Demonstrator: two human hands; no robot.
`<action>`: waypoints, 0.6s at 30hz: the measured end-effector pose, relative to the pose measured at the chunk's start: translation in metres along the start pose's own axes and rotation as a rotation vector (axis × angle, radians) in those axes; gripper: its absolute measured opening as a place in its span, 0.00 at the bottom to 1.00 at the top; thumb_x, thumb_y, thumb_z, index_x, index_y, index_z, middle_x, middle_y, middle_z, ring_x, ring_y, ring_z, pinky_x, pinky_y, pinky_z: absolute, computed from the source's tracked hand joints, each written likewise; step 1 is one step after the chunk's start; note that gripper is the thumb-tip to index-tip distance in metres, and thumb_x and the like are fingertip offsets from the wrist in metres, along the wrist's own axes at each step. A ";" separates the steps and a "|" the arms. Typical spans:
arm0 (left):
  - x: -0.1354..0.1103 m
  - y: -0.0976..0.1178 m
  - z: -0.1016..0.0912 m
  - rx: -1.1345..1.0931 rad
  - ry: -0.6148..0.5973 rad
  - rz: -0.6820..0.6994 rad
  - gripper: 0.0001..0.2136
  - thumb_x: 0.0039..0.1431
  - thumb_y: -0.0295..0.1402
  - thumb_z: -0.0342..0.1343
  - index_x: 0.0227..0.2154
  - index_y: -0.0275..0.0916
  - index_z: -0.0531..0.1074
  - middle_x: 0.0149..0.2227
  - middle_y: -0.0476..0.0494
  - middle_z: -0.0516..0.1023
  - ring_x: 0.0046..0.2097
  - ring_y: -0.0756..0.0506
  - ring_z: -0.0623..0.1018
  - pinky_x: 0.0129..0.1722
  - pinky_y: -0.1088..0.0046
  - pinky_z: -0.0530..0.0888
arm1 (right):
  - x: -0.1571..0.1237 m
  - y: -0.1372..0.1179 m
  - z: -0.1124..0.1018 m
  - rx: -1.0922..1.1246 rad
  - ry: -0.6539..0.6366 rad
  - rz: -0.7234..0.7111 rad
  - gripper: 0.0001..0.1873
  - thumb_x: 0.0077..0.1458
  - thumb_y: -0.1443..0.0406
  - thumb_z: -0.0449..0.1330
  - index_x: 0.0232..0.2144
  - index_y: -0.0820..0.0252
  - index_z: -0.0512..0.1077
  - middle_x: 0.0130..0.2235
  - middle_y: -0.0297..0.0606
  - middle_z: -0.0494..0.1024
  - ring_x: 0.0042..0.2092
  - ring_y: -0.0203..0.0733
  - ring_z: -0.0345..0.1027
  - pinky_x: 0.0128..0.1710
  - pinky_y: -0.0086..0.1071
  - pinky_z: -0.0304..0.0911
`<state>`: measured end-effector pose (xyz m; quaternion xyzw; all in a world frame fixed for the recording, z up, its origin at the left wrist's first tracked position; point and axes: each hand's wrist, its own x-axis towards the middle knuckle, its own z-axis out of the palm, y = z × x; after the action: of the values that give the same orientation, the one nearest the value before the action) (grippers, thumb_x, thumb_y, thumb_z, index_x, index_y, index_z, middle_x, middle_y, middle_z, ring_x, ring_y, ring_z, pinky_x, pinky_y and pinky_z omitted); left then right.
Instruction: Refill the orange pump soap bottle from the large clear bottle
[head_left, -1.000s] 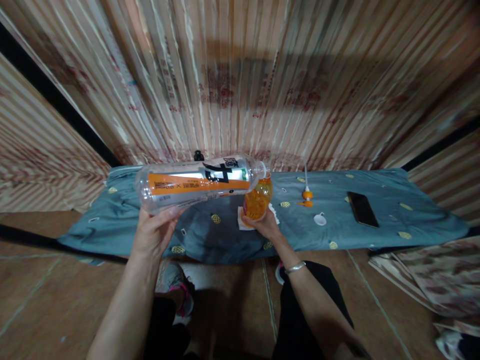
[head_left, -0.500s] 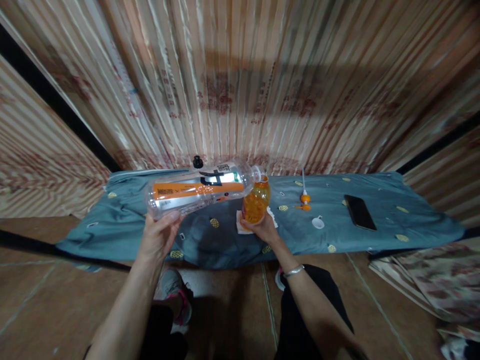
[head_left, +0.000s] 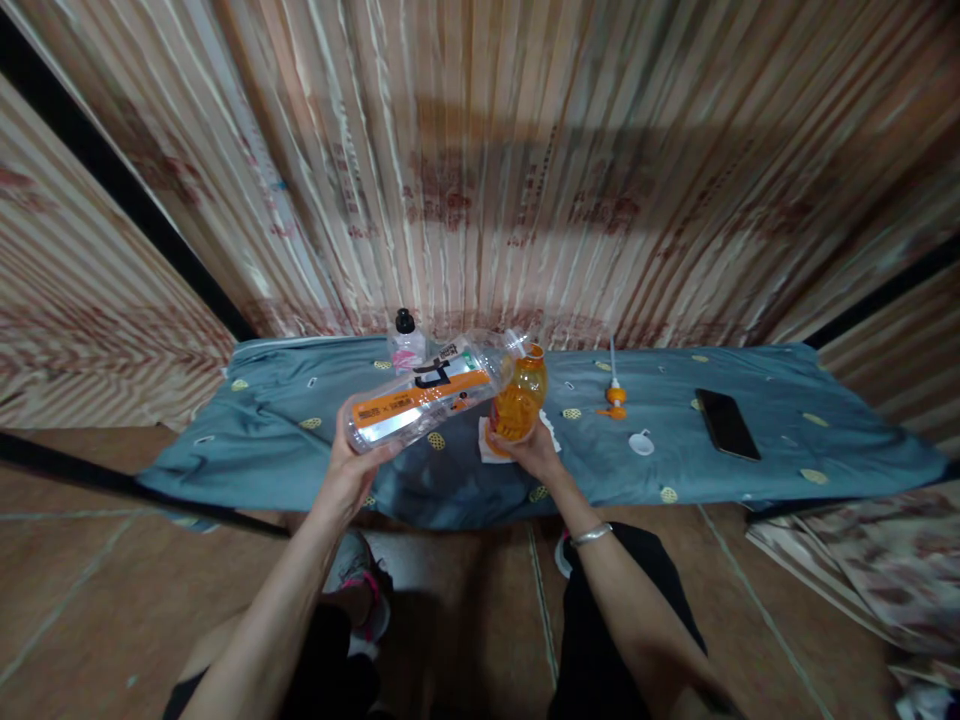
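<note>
My left hand (head_left: 358, 462) is closed around the base of a large clear plastic bottle (head_left: 420, 398) with an orange and silver label. The bottle lies tilted, its base toward me on the left and its open neck up at the right. That neck is beside the mouth of an amber plastic bottle (head_left: 519, 395); I cannot tell whether they touch. My right hand (head_left: 534, 450) grips the amber bottle low down, over a white tissue (head_left: 495, 445) on the cloth. An orange pump head (head_left: 615, 400) with a pale tube lies to the right.
Blue patterned cloth (head_left: 262, 440) covers the narrow bed or bench. A black phone (head_left: 727, 425) and a small white round piece (head_left: 640, 442) lie on the right. A black-capped bottle (head_left: 406, 340) stands at the back, before the striped curtain (head_left: 480, 150). Dark frame poles flank both sides.
My left hand has moved right and the clear bottle's base now angles lower, its neck still by the amber bottle. The black-capped bottle behind shows more. The whole view has shifted slightly.
</note>
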<state>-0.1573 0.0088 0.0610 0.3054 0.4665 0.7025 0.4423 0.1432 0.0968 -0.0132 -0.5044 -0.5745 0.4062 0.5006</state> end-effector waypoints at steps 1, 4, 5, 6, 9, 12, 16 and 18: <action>-0.002 -0.008 -0.001 0.015 0.005 -0.018 0.54 0.22 0.38 0.93 0.60 0.48 0.79 0.56 0.43 0.91 0.62 0.28 0.89 0.74 0.41 0.81 | 0.000 -0.005 0.001 0.010 0.007 0.023 0.39 0.42 0.52 0.90 0.55 0.50 0.82 0.47 0.39 0.96 0.53 0.60 0.93 0.62 0.58 0.90; -0.006 -0.029 -0.001 0.041 -0.004 -0.050 0.54 0.18 0.42 0.93 0.57 0.47 0.77 0.55 0.42 0.91 0.61 0.26 0.89 0.70 0.39 0.82 | -0.002 -0.019 0.001 -0.004 0.006 0.064 0.42 0.42 0.53 0.90 0.57 0.49 0.82 0.48 0.38 0.96 0.55 0.61 0.93 0.64 0.56 0.89; -0.007 -0.035 0.000 0.048 -0.017 -0.061 0.53 0.17 0.43 0.93 0.55 0.47 0.76 0.54 0.42 0.91 0.60 0.26 0.88 0.69 0.40 0.82 | -0.002 -0.022 0.001 -0.016 -0.001 0.068 0.42 0.42 0.54 0.90 0.58 0.50 0.82 0.49 0.40 0.96 0.56 0.62 0.93 0.65 0.57 0.89; -0.008 -0.039 0.001 0.054 -0.030 -0.070 0.52 0.19 0.43 0.92 0.54 0.47 0.77 0.53 0.41 0.91 0.60 0.26 0.88 0.68 0.40 0.82 | -0.003 -0.025 0.001 -0.031 -0.009 0.070 0.42 0.43 0.55 0.90 0.58 0.50 0.82 0.49 0.42 0.96 0.57 0.64 0.93 0.65 0.58 0.89; -0.010 -0.046 0.005 0.077 -0.084 -0.102 0.49 0.21 0.42 0.93 0.52 0.46 0.78 0.54 0.39 0.90 0.62 0.26 0.87 0.68 0.43 0.81 | -0.003 -0.026 -0.001 -0.078 -0.006 0.069 0.41 0.44 0.55 0.89 0.59 0.50 0.83 0.50 0.45 0.96 0.59 0.67 0.92 0.66 0.60 0.88; -0.012 -0.049 0.010 0.099 -0.133 -0.141 0.48 0.22 0.40 0.93 0.53 0.44 0.79 0.55 0.39 0.90 0.63 0.26 0.86 0.70 0.44 0.79 | -0.003 -0.020 -0.002 -0.095 0.021 0.073 0.41 0.43 0.52 0.89 0.57 0.50 0.82 0.50 0.45 0.96 0.59 0.68 0.92 0.65 0.60 0.88; -0.018 -0.057 0.018 0.113 -0.185 -0.200 0.47 0.23 0.41 0.93 0.52 0.42 0.80 0.54 0.38 0.90 0.62 0.25 0.87 0.70 0.42 0.79 | -0.001 -0.012 -0.003 -0.090 -0.002 0.086 0.41 0.41 0.50 0.87 0.56 0.51 0.80 0.54 0.49 0.95 0.61 0.69 0.91 0.66 0.62 0.87; -0.021 -0.062 0.022 0.118 -0.203 -0.224 0.46 0.23 0.42 0.93 0.50 0.41 0.81 0.51 0.38 0.91 0.60 0.26 0.88 0.69 0.42 0.80 | 0.000 -0.009 -0.004 -0.106 -0.009 0.085 0.41 0.41 0.50 0.86 0.56 0.51 0.79 0.55 0.51 0.95 0.65 0.73 0.89 0.68 0.64 0.85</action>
<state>-0.1090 0.0091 0.0111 0.3463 0.4909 0.5857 0.5440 0.1460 0.0948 -0.0039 -0.5525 -0.5754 0.3983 0.4529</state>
